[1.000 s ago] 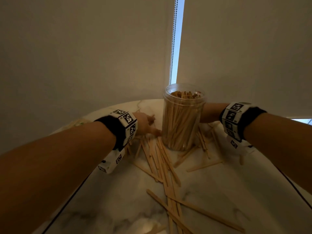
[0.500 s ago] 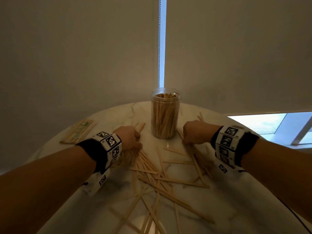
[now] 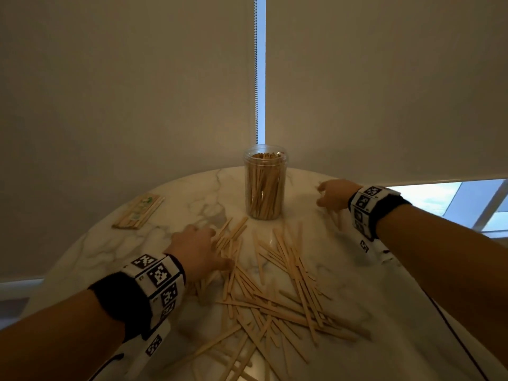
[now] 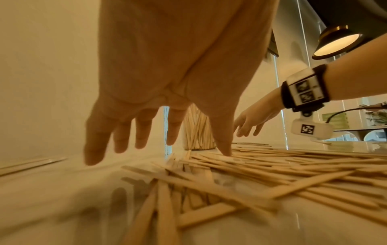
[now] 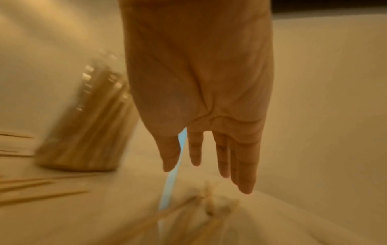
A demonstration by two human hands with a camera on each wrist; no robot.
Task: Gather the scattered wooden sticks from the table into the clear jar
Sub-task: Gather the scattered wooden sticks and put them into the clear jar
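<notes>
A clear jar [image 3: 264, 182] [image 4: 199, 132] [image 5: 87, 126] packed with upright wooden sticks stands at the far middle of the round marble table [image 3: 192, 193]. Several loose sticks [image 3: 275, 287] [image 4: 261, 169] lie scattered in front of it. My left hand [image 3: 198, 248] [image 4: 159, 137] hovers over the pile's left edge, fingers spread, thumb touching the sticks, holding nothing. My right hand [image 3: 332, 196] [image 5: 209, 159] is to the right of the jar, fingers straight and empty, above a few sticks [image 5: 188, 213]. The right wrist view is blurred.
A flat packet of sticks [image 3: 138, 211] lies at the table's far left. Roller blinds hang close behind the table, with a bead chain [image 3: 256, 70] above the jar. The table edge curves near on both sides. A lamp [image 4: 339, 41] shows in the left wrist view.
Both hands were curled beside the jar and have now spread flat. The left drew back toward me over the pile; the right moved out to the right.
</notes>
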